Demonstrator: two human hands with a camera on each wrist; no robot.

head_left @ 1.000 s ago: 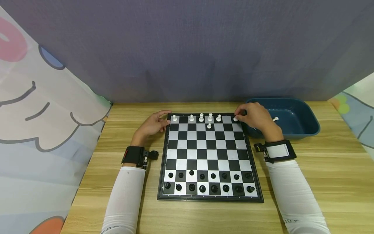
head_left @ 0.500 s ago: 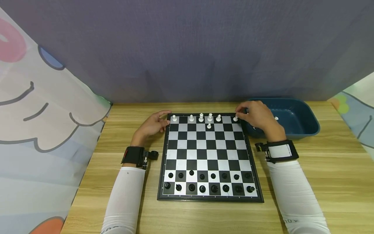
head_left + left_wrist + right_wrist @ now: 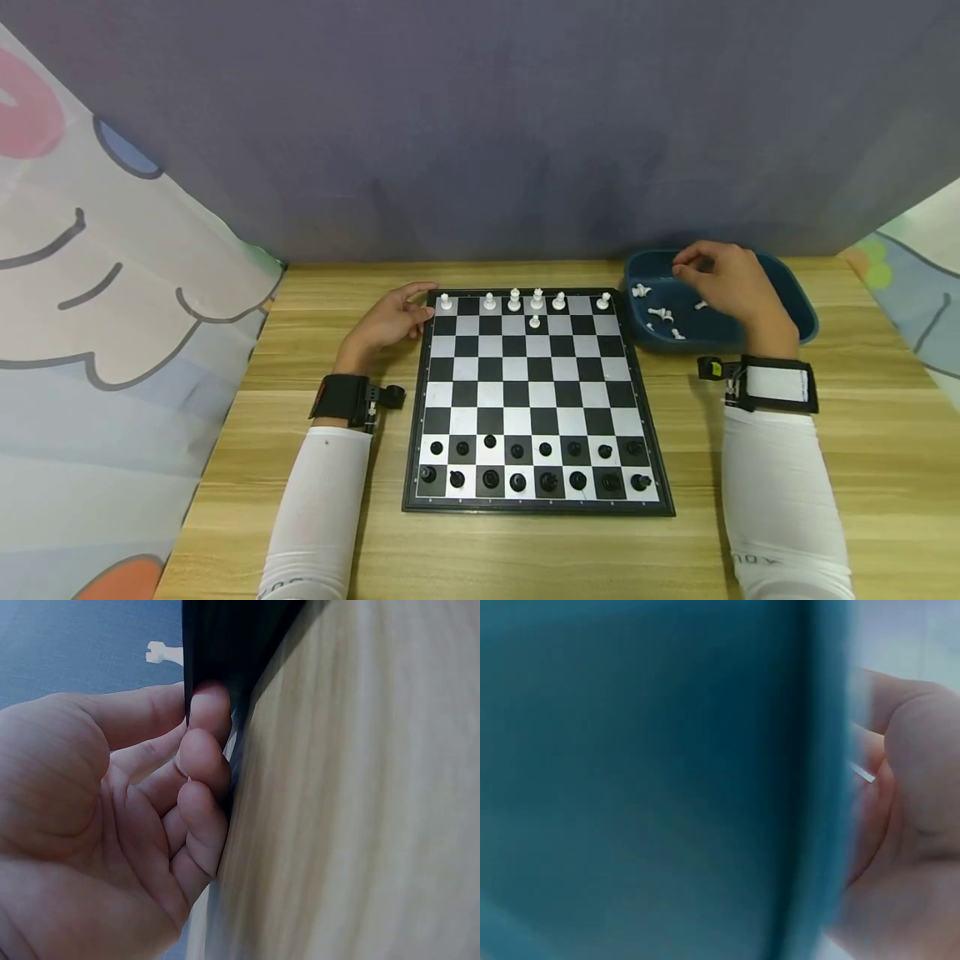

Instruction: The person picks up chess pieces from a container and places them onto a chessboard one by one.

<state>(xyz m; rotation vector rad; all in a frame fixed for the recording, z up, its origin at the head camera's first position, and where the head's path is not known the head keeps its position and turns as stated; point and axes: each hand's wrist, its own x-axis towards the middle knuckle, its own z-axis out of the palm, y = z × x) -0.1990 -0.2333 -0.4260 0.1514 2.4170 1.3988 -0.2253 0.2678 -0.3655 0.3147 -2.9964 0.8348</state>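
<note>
A black-and-white chessboard (image 3: 531, 392) lies on the table. My left hand (image 3: 386, 321) grips its far left corner; in the left wrist view the thumb lies over the board's edge and the curled fingertips (image 3: 202, 761) press against its side. Over the blue tub (image 3: 804, 304) hovers my right hand (image 3: 731, 279), fingers loosely bent, nothing visible between thumb and forefinger. Several white chess pieces (image 3: 662, 314) lie in the tub. A white piece (image 3: 603, 301) stands on the far right corner square. The tub wall (image 3: 667, 787) hides much of the right fingers in the right wrist view.
Along the far row stand more white pieces (image 3: 514, 301), with a white pawn (image 3: 534, 321) one row nearer. Two rows of black pieces (image 3: 548, 481) fill the near side. A grey panel (image 3: 480, 133) rises behind the wooden table (image 3: 810, 433).
My right hand has let go of the white piece at the far right corner and moved right over the tub, uncovering pieces inside. My left hand stays at the board's corner.
</note>
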